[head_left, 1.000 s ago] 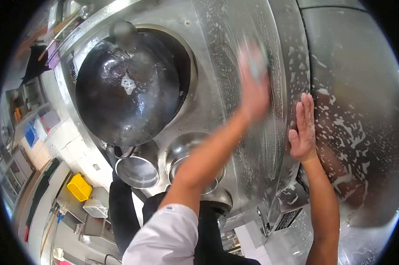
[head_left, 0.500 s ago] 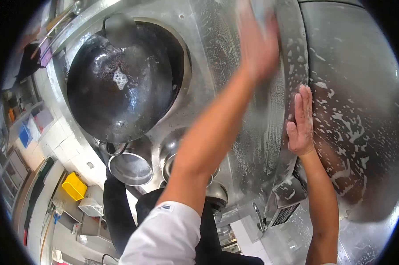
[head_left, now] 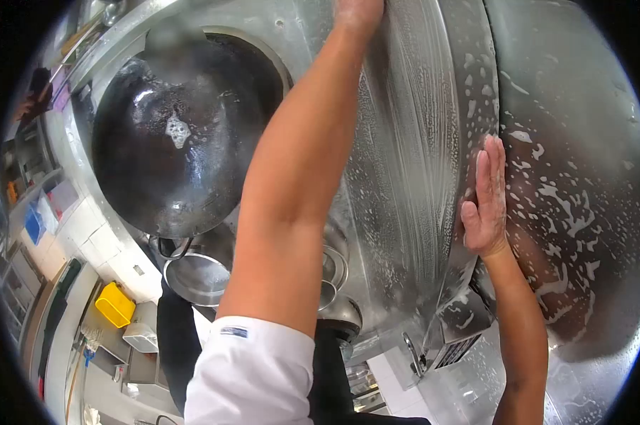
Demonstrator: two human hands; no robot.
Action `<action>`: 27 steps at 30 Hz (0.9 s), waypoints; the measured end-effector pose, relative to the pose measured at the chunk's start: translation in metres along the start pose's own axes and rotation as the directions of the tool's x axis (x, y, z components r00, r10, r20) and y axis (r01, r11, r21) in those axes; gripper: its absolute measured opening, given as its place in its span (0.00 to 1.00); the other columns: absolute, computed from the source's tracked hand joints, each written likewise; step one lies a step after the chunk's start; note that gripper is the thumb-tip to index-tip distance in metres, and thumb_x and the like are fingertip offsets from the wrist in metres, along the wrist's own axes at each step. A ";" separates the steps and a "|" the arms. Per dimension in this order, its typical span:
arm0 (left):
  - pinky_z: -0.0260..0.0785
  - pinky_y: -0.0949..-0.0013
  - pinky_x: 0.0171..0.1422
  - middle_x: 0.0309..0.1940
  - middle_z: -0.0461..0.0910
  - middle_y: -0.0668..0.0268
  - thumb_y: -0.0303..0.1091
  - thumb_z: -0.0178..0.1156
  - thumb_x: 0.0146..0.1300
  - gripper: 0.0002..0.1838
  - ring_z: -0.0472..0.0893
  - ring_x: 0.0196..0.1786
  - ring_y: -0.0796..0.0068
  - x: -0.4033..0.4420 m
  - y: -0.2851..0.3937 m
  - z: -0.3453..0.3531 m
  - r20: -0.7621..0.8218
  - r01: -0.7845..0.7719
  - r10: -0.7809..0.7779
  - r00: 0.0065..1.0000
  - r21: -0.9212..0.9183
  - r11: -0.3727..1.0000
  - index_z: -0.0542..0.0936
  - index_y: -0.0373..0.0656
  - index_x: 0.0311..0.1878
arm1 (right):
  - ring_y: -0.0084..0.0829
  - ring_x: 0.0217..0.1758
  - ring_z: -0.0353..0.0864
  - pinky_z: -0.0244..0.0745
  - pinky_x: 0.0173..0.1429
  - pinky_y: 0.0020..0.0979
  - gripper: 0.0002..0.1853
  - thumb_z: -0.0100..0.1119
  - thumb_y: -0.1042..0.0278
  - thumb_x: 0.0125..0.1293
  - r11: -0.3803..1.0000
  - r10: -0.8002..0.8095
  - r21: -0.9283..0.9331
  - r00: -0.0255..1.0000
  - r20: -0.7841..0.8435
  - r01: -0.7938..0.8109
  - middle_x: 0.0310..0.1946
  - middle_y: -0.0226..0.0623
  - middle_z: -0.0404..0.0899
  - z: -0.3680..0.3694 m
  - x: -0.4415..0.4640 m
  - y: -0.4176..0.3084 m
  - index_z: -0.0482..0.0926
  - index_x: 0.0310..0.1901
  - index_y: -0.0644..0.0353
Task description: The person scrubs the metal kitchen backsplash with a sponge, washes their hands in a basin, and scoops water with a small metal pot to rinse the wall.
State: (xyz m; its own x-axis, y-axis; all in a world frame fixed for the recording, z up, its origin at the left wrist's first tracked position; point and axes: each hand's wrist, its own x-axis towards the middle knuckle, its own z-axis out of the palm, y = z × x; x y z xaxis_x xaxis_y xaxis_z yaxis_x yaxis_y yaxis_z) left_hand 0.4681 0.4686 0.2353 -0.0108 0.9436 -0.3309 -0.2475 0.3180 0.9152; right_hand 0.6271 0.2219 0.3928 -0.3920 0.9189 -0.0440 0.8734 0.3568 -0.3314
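Note:
My left hand is at the top edge of the view, and its fingers are cut off, so what they hold is hidden. My bare forearm reaches over a wet steel counter streaked with suds. My right hand rests flat with fingers stretched against the foamy steel panel, at the seam beside the counter. Left of my left forearm sits a large black wok with a small patch of foam inside.
Below the wok are a round strainer and a steel bowl. A tap stands near a steel box. Farther down left are a yellow bin and a white container. At far left another person's hand shows.
My left hand, earlier blurred over the counter with something pale bluish at its fingers, has moved up and left, mostly out of view. Broad wiping streaks now mark the suds. My right hand stays put.

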 end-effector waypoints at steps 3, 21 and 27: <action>0.51 0.50 0.78 0.68 0.64 0.44 0.33 0.49 0.69 0.29 0.62 0.72 0.45 -0.072 0.000 -0.005 0.056 -0.278 0.278 0.959 -0.010 0.961 0.62 0.32 0.71 | 0.56 0.83 0.41 0.39 0.82 0.50 0.37 0.38 0.48 0.77 1.000 -0.002 0.002 1.000 -0.020 0.002 0.81 0.49 0.44 0.001 -0.001 0.000 0.49 0.78 0.63; 0.46 0.54 0.81 0.75 0.55 0.43 0.37 0.45 0.75 0.28 0.54 0.78 0.45 -0.049 0.037 0.009 -0.113 -0.418 0.415 0.903 0.001 0.909 0.61 0.36 0.74 | 0.60 0.82 0.41 0.40 0.81 0.55 0.36 0.39 0.50 0.77 0.998 0.028 0.063 0.999 0.026 -0.030 0.80 0.51 0.44 0.001 0.005 0.000 0.48 0.79 0.62; 0.39 0.55 0.83 0.79 0.50 0.50 0.43 0.42 0.77 0.31 0.46 0.81 0.51 -0.461 -0.087 0.036 -0.107 0.445 -0.477 0.872 -0.230 0.865 0.57 0.32 0.76 | 0.61 0.82 0.40 0.39 0.81 0.54 0.37 0.38 0.49 0.76 0.997 0.058 0.040 0.997 0.044 -0.059 0.80 0.53 0.44 -0.003 0.002 -0.001 0.48 0.78 0.65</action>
State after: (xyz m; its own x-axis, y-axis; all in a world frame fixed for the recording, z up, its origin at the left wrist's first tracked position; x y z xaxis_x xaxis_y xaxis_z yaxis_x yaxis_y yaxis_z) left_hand 0.5293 0.0096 0.3163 0.0054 0.6615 -0.7500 -0.4416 0.6744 0.5917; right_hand 0.6262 0.2242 0.3956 -0.3534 0.9296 -0.1047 0.8830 0.2945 -0.3656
